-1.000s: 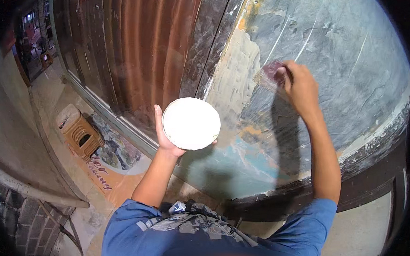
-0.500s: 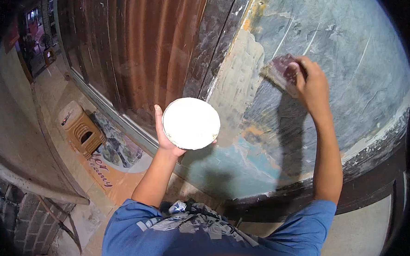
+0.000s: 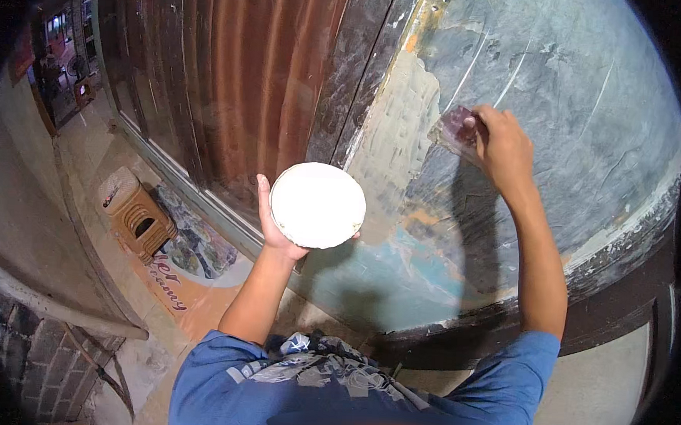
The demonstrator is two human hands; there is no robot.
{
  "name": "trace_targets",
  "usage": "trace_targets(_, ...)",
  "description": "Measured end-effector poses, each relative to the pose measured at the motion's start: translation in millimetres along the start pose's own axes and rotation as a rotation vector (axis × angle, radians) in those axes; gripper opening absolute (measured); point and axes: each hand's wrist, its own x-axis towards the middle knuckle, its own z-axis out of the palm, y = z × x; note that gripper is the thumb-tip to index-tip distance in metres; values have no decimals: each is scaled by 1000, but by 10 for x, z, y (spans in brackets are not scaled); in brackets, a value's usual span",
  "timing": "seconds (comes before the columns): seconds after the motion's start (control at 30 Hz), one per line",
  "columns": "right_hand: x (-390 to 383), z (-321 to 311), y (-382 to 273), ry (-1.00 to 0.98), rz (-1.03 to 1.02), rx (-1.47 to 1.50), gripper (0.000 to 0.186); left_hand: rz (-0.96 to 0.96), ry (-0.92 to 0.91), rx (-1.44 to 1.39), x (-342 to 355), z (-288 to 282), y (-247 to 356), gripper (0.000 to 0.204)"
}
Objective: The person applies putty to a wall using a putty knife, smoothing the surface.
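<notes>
My left hand point(image 3: 276, 241) supports a round, shallow container point(image 3: 317, 205) from below, its thumb along the near-left rim. The inside looks bright white and glares, so what it holds is hard to make out. Pinched in my right hand point(image 3: 507, 150) is a flat, dark reddish putty scraper point(image 3: 458, 127), its edge at or very close to the grey-blue wall panel point(image 3: 570, 94). Left of the scraper runs a rough strip of beige putty point(image 3: 391, 123) spread down the panel. Pale streaks mark the panel above my right hand.
Brown corrugated sheeting point(image 3: 248, 69) in a dark frame point(image 3: 355, 82) adjoins the panel on the left. Down on the floor, a brown plastic stool point(image 3: 138, 216) stands on a printed orange sheet point(image 3: 169, 287). A block wall point(image 3: 47, 370) lies at lower left.
My right hand has shifted slightly left with the scraper, toward the beige putty's edge. My left hand and the container have stayed in place.
</notes>
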Motion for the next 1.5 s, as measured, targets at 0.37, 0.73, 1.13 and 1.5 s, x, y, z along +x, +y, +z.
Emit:
trace_targets(0.37,158,-82,-71,68,-7,-4,19,11,-1,-32,-20,-8,14,98)
trace_targets(0.73,209,-139,-20,72,9,35,20,22,25,-19,-9,-36,-29,96)
trace_targets(1.13,-408,377,-327,-636,468,1248,21,-51,-36,33,-18,242,-183,101)
trace_targets(1.5,-582,456,-107,-667,365,1129,23,-59,-39,29,-62,386,-318,103)
